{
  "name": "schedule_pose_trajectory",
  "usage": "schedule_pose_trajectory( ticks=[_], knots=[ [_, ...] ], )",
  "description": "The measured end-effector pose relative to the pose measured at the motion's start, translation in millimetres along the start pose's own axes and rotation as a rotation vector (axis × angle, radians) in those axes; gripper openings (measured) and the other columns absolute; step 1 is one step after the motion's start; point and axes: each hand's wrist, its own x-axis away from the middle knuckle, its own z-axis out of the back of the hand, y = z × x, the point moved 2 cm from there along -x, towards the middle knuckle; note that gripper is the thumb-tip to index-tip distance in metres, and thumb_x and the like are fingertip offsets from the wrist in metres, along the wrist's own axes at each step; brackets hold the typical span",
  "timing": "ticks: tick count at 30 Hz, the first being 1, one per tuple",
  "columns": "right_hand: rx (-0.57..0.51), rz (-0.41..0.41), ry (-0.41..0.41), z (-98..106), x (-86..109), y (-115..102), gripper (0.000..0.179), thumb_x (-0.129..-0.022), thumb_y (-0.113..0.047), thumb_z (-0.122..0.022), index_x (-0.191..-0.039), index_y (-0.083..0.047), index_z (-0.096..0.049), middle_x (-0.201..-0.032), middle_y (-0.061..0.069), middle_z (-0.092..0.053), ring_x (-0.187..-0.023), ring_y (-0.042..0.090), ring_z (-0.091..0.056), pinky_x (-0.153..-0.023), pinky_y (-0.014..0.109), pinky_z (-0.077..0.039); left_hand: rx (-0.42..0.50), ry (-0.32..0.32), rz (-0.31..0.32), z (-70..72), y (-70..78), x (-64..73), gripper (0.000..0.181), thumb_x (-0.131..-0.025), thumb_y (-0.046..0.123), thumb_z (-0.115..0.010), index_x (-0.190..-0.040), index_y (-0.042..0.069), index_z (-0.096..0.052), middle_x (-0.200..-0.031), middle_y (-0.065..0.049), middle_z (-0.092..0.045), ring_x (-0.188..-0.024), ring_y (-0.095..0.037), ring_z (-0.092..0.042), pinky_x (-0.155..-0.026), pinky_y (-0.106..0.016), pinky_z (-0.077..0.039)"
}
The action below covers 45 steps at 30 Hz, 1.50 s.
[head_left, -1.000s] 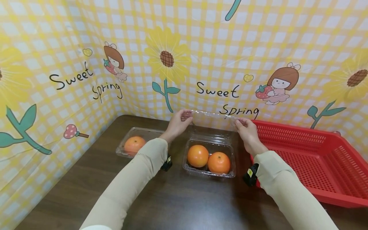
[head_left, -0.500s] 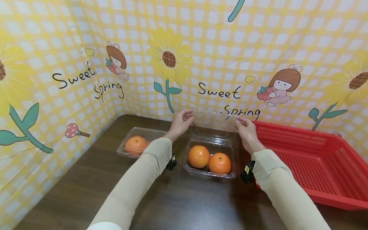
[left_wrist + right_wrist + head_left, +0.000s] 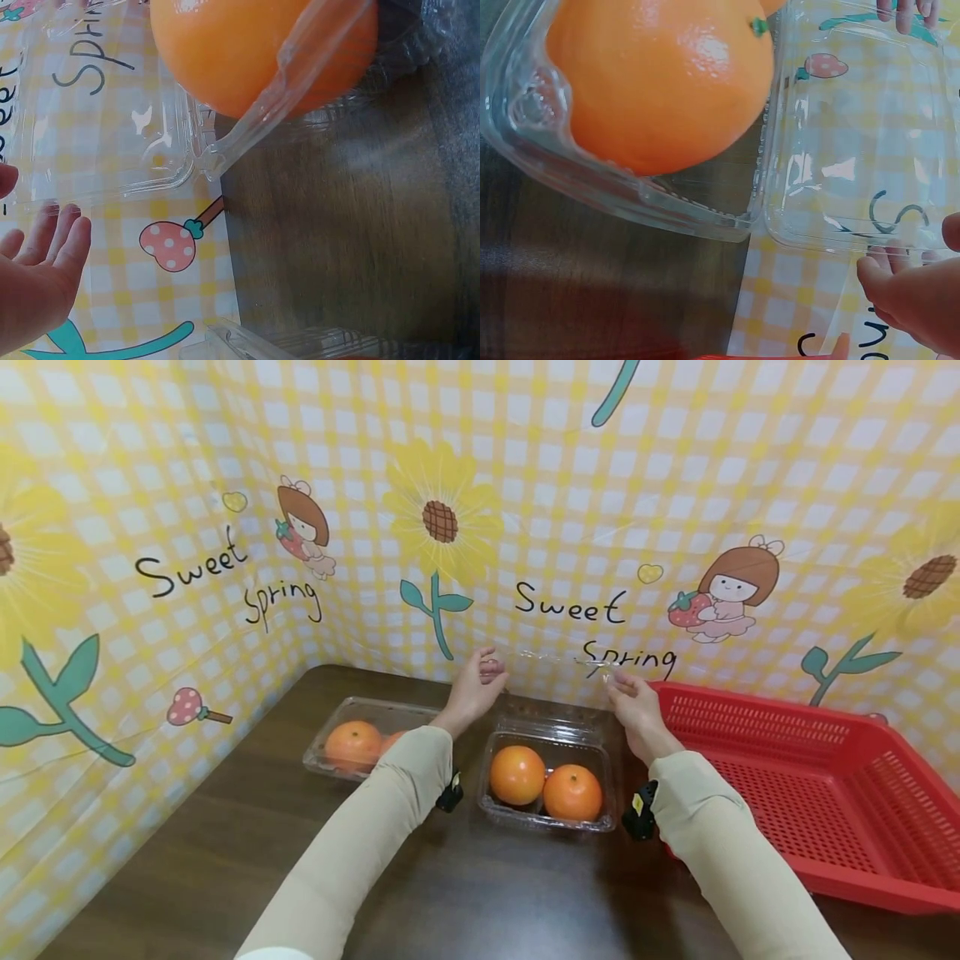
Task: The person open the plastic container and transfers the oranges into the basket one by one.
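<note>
A clear plastic clamshell box (image 3: pixel 547 824) stands on the brown table with its lid (image 3: pixel 855 142) raised at the back. Two oranges (image 3: pixel 517 775) sit side by side in its base; one orange (image 3: pixel 255 52) looms large in the left wrist view. My left hand (image 3: pixel 477 687) holds the lid's left edge, its fingers behind the clear plastic and the thumb in front. At the right edge, my right hand (image 3: pixel 637 710) pinches the lid between thumb and fingers. Both wrist views show fingertips through the plastic.
Left of my left arm lies another clear plastic box (image 3: pixel 318 760) with oranges, partly hidden by the sleeve. A red plastic basket (image 3: pixel 795 868) stands at the right. A yellow checked cloth (image 3: pixel 360 435) hangs behind the brown table (image 3: pixel 480 893).
My right hand has shifted slightly left, and my left hand slightly right. Both keep hold of the raised lid. The box and its oranges stay in place; the head view has tilted a little.
</note>
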Motion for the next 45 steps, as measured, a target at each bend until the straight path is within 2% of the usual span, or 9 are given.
schedule_pose_trajectory(
  ticks=[8, 14, 20, 24, 29, 37, 45],
  knots=[
    [0.005, -0.04, 0.003, -1.7, -2.3, 7.4, 0.046, -0.093, -0.009, -0.039, -0.138, -0.005, -0.028, -0.138, 0.018, -0.03, -0.123, 0.029, -0.032, -0.101, 0.042, -0.026, -0.048, -0.036, 0.014, -1.8, -2.8, 2.8, 0.049, -0.085, 0.008, -0.056, -0.128, -0.005, -0.038, -0.116, -0.022, -0.05, -0.105, -0.03, -0.05, -0.09, -0.033, -0.039],
    [0.035, -0.071, 0.007, -1.9, -5.4, 11.9, 0.049, -0.093, -0.011, -0.04, -0.139, -0.005, -0.023, -0.139, 0.018, -0.029, -0.125, 0.03, -0.03, -0.101, 0.043, -0.024, -0.029, -0.082, 0.022, -4.3, -5.5, 2.4, 0.052, -0.085, 0.006, -0.055, -0.13, -0.007, -0.033, -0.121, -0.023, -0.046, -0.108, -0.031, -0.047, -0.092, -0.035, -0.038],
    [0.055, -0.093, -0.007, -2.4, -5.6, 15.9, 0.051, -0.094, -0.011, -0.038, -0.14, -0.004, -0.019, -0.14, 0.019, -0.025, -0.127, 0.032, -0.026, -0.102, 0.044, -0.023, -0.11, -0.155, 0.12, -4.8, -9.4, 5.6, 0.051, -0.085, 0.012, -0.057, -0.13, 0.002, -0.034, -0.118, -0.021, -0.05, -0.107, -0.03, -0.049, -0.087, -0.038, -0.041],
    [0.056, -0.109, -0.009, -2.4, -5.1, 19.0, 0.05, -0.094, -0.01, -0.038, -0.14, -0.004, -0.019, -0.14, 0.019, -0.025, -0.127, 0.032, -0.025, -0.101, 0.044, -0.024, -0.156, -0.2, 0.178, -5.7, -12.4, 8.6, 0.057, -0.086, 0.018, -0.057, -0.134, 0.005, -0.029, -0.113, -0.019, -0.054, -0.107, -0.03, -0.048, -0.086, -0.04, -0.041],
    [0.069, -0.12, -0.028, -3.7, -4.5, 21.7, 0.05, -0.094, -0.01, -0.037, -0.14, -0.004, -0.019, -0.139, 0.02, -0.027, -0.126, 0.032, -0.027, -0.101, 0.043, -0.025, -0.17, -0.227, 0.205, -5.4, -15.2, 11.4, 0.065, -0.086, 0.019, -0.057, -0.138, 0.003, -0.022, -0.119, -0.022, -0.05, -0.112, -0.032, -0.045, -0.089, -0.041, -0.039],
    [0.064, -0.133, -0.05, -4.1, -4.9, 27.4, 0.052, -0.094, -0.01, -0.036, -0.141, -0.003, -0.015, -0.139, 0.021, -0.026, -0.126, 0.033, -0.027, -0.1, 0.043, -0.026, -0.186, -0.283, 0.256, -5.9, -18.3, 12.0, 0.067, -0.086, 0.022, -0.056, -0.139, 0.005, -0.019, -0.123, -0.021, -0.046, -0.113, -0.031, -0.044, -0.088, -0.04, -0.041],
    [0.051, -0.126, -0.039, -6.8, -6.1, 31.5, 0.053, -0.094, -0.011, -0.037, -0.141, -0.002, -0.014, -0.138, 0.021, -0.027, -0.125, 0.032, -0.027, -0.099, 0.044, -0.028, -0.233, -0.357, 0.271, -2.2, -18.5, 12.6, 0.069, -0.088, 0.025, -0.054, -0.141, 0.003, -0.015, -0.128, -0.021, -0.042, -0.116, -0.032, -0.041, -0.092, -0.041, -0.037]
  ],
)
